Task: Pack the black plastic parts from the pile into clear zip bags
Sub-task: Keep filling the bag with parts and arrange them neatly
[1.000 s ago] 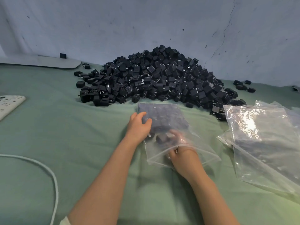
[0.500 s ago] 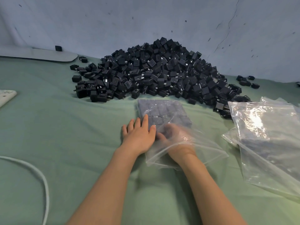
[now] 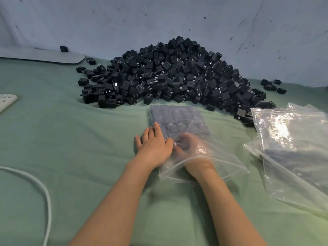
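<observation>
The black plastic parts (image 3: 177,77) are small, hard, boxy blocks, some with metal prongs, heaped in a big pile at the far edge of the green-covered counter (image 3: 79,139), against the wall. Each likely weighs little and is stiff enough to pinch by its flat sides, though the smooth shells may slip.

The clear zip bag (image 3: 227,162) in work lies mid-counter, just on the near side of the pile. Its film is thin, limp and glossy. Its far half holds packed parts (image 3: 177,119) in flat rows, which probably makes it heavy and floppy, so it is best supported from beneath.

The left hand (image 3: 154,144) lies flat with straight fingers on the bag's left edge. The right hand (image 3: 190,144) is inside the mouth, blurred behind film; whether it holds a part I cannot tell.

Spare bags (image 3: 292,139) lie toward the right edge.
</observation>
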`<action>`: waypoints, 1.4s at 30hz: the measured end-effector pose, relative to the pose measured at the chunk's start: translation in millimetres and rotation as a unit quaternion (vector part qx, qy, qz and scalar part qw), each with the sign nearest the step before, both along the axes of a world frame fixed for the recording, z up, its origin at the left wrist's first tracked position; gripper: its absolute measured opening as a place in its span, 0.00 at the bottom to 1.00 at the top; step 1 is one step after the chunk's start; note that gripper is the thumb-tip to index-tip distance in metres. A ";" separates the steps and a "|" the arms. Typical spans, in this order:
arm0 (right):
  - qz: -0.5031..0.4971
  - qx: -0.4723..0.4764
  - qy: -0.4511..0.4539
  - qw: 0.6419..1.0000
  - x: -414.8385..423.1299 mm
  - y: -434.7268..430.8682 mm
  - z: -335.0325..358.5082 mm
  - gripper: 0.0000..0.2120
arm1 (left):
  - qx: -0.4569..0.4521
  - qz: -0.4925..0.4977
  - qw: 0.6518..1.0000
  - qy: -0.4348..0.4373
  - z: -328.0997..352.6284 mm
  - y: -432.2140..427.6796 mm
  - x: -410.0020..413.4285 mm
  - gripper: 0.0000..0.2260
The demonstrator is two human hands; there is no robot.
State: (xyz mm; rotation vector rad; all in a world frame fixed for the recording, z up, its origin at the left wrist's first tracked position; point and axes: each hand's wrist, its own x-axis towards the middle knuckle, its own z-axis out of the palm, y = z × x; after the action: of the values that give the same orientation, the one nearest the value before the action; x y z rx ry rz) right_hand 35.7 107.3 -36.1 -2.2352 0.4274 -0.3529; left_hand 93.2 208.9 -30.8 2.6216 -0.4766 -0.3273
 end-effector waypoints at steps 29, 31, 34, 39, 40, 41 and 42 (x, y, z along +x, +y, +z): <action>-0.006 -0.048 0.024 0.999 -6.2 5.2 12.9 0.07 | 0.002 0.003 1.000 -0.011 0.3 -1.8 -2.0 0.30; -0.008 -0.053 0.021 0.998 -5.8 5.2 12.6 0.07 | 0.001 0.002 1.000 -0.011 0.3 -1.6 -2.0 0.30; -0.015 -0.062 0.015 0.998 -5.8 5.7 13.2 0.11 | 0.003 0.003 1.000 -0.010 -0.1 -2.1 -2.3 0.30; 0.001 -0.035 0.027 0.999 -5.4 0.2 3.6 0.10 | -0.024 -0.008 1.000 0.011 4.3 2.6 0.3 0.31; -0.005 -0.064 0.033 0.997 -5.6 -1.9 1.6 0.16 | -0.037 -0.012 0.999 0.019 6.6 5.3 2.5 0.31; -0.012 -0.093 0.036 0.995 -5.7 -3.9 0.2 0.21 | -0.050 -0.014 0.998 0.026 9.1 8.1 4.6 0.30; -0.017 -0.105 0.034 0.994 -5.7 -4.0 -0.2 0.23 | -0.061 -0.014 0.998 0.031 11.3 10.2 6.7 0.28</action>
State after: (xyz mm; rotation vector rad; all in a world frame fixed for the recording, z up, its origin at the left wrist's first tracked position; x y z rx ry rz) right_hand 30.1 103.3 -36.2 -2.4523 0.4832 -0.3543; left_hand 99.9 219.1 -19.4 2.4812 -0.4954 -0.3763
